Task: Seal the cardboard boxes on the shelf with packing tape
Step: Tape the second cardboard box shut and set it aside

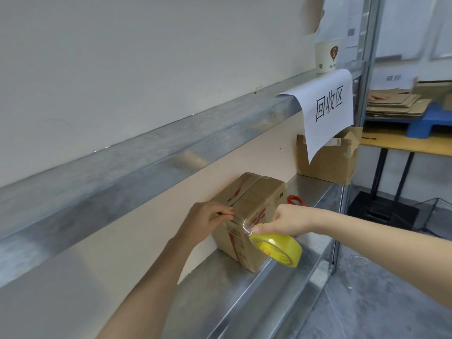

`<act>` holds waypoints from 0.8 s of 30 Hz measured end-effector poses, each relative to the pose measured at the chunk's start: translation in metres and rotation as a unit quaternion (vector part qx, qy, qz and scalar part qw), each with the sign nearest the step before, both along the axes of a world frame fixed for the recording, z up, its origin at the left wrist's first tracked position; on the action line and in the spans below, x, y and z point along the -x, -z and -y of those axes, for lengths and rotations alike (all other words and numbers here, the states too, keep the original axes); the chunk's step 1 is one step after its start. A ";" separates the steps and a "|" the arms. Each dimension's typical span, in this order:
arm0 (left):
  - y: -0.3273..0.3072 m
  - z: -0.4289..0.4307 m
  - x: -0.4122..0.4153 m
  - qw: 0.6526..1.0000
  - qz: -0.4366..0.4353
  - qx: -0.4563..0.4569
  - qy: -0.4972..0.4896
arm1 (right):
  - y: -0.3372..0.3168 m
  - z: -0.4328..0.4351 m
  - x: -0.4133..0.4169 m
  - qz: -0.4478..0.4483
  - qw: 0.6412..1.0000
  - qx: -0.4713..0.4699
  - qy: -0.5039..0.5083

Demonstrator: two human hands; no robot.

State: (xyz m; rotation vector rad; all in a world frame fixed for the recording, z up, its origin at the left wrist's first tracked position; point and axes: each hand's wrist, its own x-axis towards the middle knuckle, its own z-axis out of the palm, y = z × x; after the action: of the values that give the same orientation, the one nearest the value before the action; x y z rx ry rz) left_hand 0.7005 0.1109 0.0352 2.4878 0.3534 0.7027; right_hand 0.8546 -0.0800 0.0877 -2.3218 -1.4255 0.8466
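Counted on the shelf: 2 cardboard boxes, one closed box and one open box. Yellow tape roll: 1. Hands in view were 2, left hand and right hand. Paper cup: 1. Printed paper signs: 2, shelf sign and wall sign. Red scissors, partly hidden: 1 pair. Blue pallet: 1. The flattened cartons on it were too stacked to count.

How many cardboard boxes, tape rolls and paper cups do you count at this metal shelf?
Brown cardboard boxes: 2 (near taped cardboard box, far open cardboard box)
Yellow packing tape roll: 1
White paper cup: 1
Total: 4
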 end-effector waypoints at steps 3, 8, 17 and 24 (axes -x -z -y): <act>0.008 0.000 0.006 1.000 0.010 -0.015 0.011 | 0.001 0.001 0.001 -0.031 0.999 -0.005 0.018; 0.012 0.005 0.006 0.997 0.031 -0.063 0.008 | 0.004 0.001 0.005 -0.028 1.000 -0.006 0.007; 0.005 0.008 0.001 0.999 -0.005 -0.048 -0.026 | 0.005 0.000 0.008 -0.032 0.999 -0.013 0.007; 0.005 0.016 -0.007 0.992 -0.037 -0.091 -0.085 | 0.006 0.004 0.016 -0.025 1.000 -0.018 0.005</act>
State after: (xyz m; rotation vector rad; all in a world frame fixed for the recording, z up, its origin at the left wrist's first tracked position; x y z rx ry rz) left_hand 0.7070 0.0948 0.0304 2.6838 0.5570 0.7407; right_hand 0.8391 -0.0841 0.0817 -2.2641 -1.3948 0.8631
